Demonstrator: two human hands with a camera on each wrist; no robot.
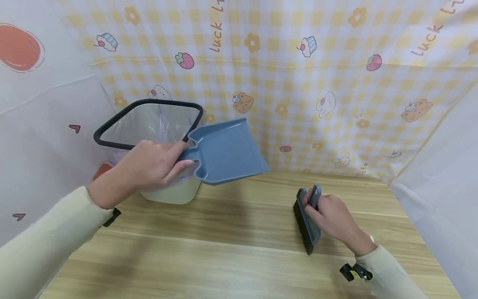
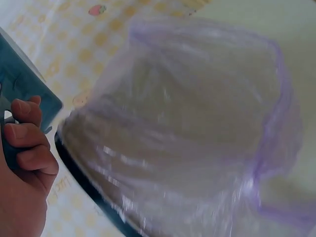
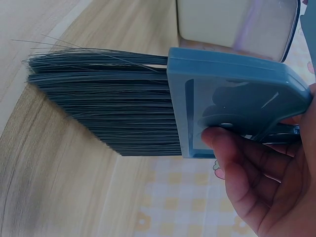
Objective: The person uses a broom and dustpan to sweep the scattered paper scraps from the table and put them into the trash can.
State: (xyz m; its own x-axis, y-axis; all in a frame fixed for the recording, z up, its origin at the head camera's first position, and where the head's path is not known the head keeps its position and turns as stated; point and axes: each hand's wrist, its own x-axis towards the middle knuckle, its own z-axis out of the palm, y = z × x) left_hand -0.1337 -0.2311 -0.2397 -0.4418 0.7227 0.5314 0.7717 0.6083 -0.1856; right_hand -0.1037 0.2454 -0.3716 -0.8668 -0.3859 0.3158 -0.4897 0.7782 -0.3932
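Note:
In the head view my left hand (image 1: 154,162) grips the short handle of a blue-grey dustpan (image 1: 229,151), held up beside the trash can's rim. The pan's face shows bare and its wide lip points right. Curled fingers (image 2: 32,133) wrap the handle in the left wrist view. At the right, my right hand (image 1: 332,218) holds a matching hand brush (image 1: 308,224) by its handle, above the wooden surface. Dark bristles (image 3: 103,98) stick out from the brush's blue body in the right wrist view, with my thumb or a finger against that body.
A pale trash can (image 1: 171,195) with a black rim (image 1: 149,101) stands at the back left, lined with a clear purple-tinted bag (image 2: 197,98). Behind it hangs a yellow checked cloth (image 1: 280,83). White cloth (image 1: 444,174) borders the wood-grain surface (image 1: 224,257) at the right.

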